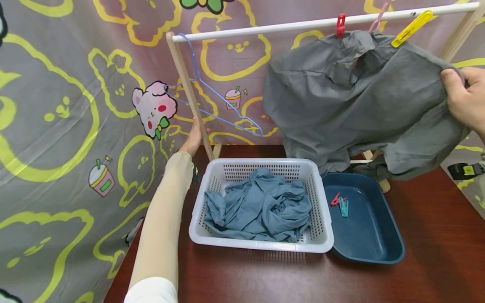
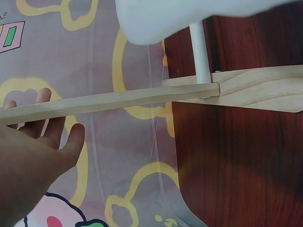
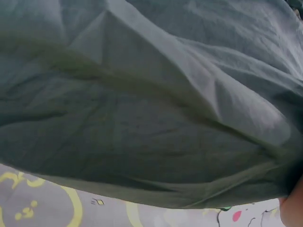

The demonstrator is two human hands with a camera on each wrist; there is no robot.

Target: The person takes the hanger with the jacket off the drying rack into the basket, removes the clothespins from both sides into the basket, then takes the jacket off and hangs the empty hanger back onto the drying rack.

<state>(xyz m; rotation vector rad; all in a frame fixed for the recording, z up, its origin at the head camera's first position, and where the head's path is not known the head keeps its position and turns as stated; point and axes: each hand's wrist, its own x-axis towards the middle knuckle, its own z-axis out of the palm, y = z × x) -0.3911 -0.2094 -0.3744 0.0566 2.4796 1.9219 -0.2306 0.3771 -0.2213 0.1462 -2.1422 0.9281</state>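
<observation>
Two hands are in my view, well apart. My left hand (image 1: 193, 136) reaches past the white perforated plastic basket (image 1: 320, 219) to the slanted pale wooden leg (image 1: 189, 94) of the drying rack; in the left wrist view its fingers (image 2: 52, 127) are straight and spread, lying against that leg without curling round it. My right hand (image 1: 464, 99) is at the far right, thumb and fingers pinching the edge of the grey cloth shirt (image 1: 360, 101). The shirt hangs from the white round rail (image 1: 265, 28) on a pink hanger (image 1: 379, 19), with a red plastic clothes peg (image 1: 340, 25) clipped on the rail at its collar and a yellow plastic peg (image 1: 411, 27) beside it. The right wrist view is filled almost wholly by the shirt's creased grey fabric, so I cannot tell the grip from there.

An empty blue wire hanger (image 1: 216, 105) hangs at the rail's left end, just beside the leg my left hand touches. A crumpled blue-grey garment (image 1: 257, 206) lies in the basket. Touching the basket's right side is a dark blue plastic tray (image 1: 379, 248) with a red peg and a teal peg (image 1: 342, 206) lying together in it. Basket and tray both sit on the dark red-brown wooden table (image 1: 435, 273), and a grey curtain printed with yellow cartoon outlines (image 1: 75, 126) hangs behind.
</observation>
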